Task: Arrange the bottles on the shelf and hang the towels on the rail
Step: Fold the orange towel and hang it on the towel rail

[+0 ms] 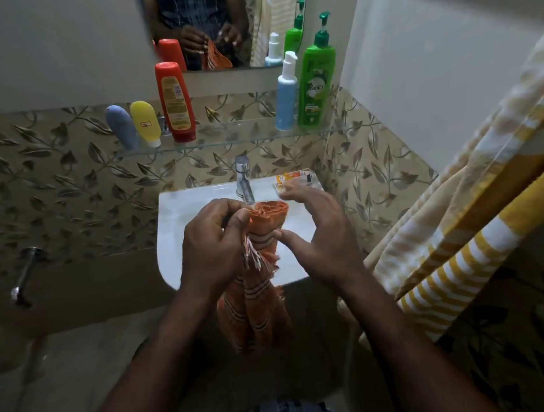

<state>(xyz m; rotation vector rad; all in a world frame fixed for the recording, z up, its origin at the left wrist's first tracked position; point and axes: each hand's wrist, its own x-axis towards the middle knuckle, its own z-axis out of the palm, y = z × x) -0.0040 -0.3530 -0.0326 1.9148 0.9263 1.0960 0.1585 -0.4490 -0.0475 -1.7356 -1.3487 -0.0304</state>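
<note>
The orange towel (257, 273) is thin woven cloth with a frayed fringe, the shelf (224, 139) clear smooth glass, the bottles glossy plastic like the red bottle (175, 102), the basin (185, 220) shiny white, probably ceramic, and the tap (243, 182) polished metal.

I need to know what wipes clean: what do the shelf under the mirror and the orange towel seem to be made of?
The shelf looks like clear glass: the leaf tiles show through it and its edge glints. The orange towel looks like thin woven cotton, matte, with dark stripes and a frayed fringe by the left hand; the fibre itself is a guess.
</note>
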